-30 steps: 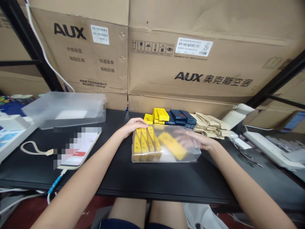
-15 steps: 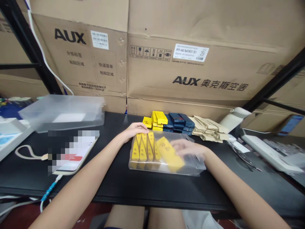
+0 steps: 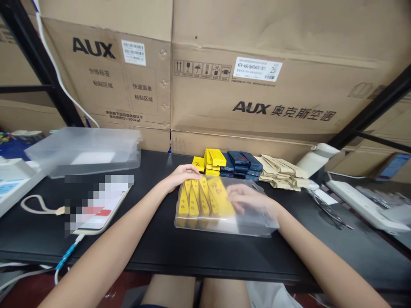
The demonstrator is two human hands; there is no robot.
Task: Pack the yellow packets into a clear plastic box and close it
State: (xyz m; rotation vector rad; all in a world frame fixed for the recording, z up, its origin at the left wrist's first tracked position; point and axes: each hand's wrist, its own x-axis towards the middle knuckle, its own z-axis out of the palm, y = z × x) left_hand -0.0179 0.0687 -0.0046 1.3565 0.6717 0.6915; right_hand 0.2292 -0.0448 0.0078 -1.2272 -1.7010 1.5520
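A clear frosted plastic bag [image 3: 247, 224] lies flat on the black table before me, its mouth toward the right. Inside, several narrow yellow packets [image 3: 194, 201] with dark lettering are lined up side by side at the left end. My left hand [image 3: 182, 174] is closed on the bag's upper left corner. Reaching in through the mouth, my right hand [image 3: 245, 197] grips a wider yellow packet [image 3: 221, 199] by its right edge, beside the row. The bag's plastic and some motion blur soften the right fingers.
Behind the bag stand stacks of yellow packets [image 3: 214, 159], dark blue packets [image 3: 240, 162] and cream packets [image 3: 279, 169]. A white bottle [image 3: 316, 159] leans at right. Stacked clear bags [image 3: 96, 143] and a phone [image 3: 105, 205] on a cable lie left. Cardboard boxes [image 3: 205, 102] wall the back.
My right hand has moved left inside the bag, bringing the wider yellow packet against the row and turning it more upright. The left hand has stayed at the corner.
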